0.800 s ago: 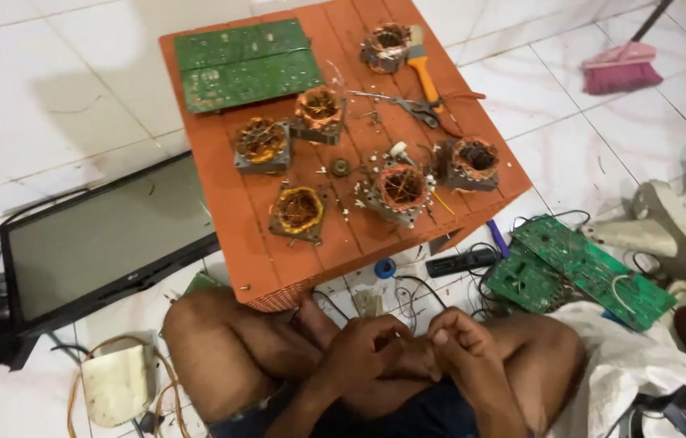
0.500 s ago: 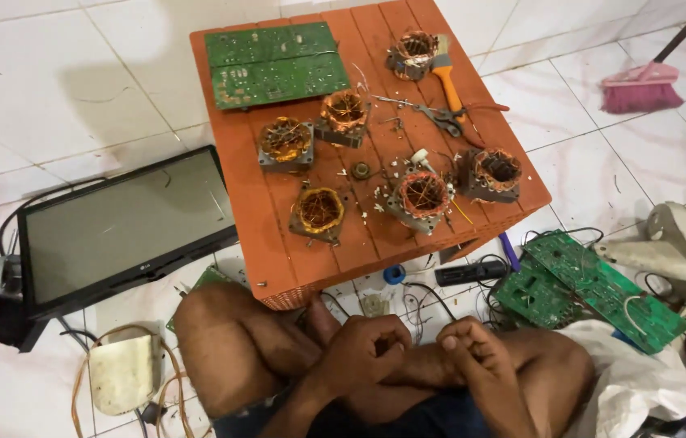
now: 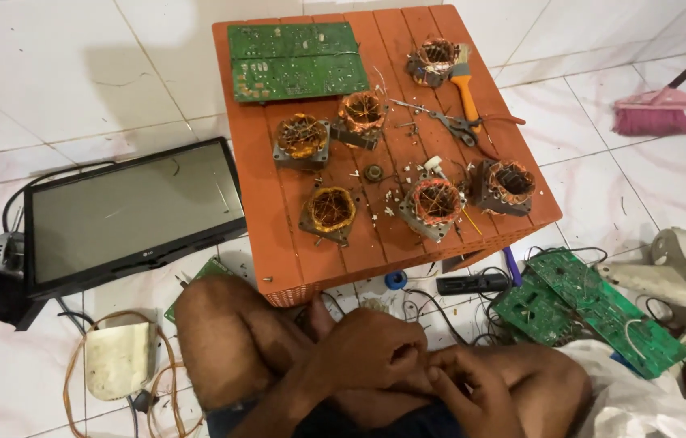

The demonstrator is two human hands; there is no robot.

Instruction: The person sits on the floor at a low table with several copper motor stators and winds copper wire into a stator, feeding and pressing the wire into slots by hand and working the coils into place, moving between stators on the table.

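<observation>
Nearest the camera, both hands are laid together on the crossed legs. The left hand is curled into a loose fist. The right hand is set against it, fingers bent inward. Nothing is seen gripped in either hand, though whether something small is enclosed cannot be told.

Just past the knees, a blue tape roll and a black box lie on the tiles among loose wires, with green boards to the right. No tool or part is touched, so this is judged a pause between steps rather than a working stroke.

Beyond stands the orange table. Its near edge carries two stators wound with copper, well apart from the hands. A third sits to the right and more are set farther back. For either near stator to be reached, the hands would need to be parted and an arm stretched over the knees.

At the far end, pliers, an orange-handled brush and a large green board are laid. A monitor lies on the floor to the left.
</observation>
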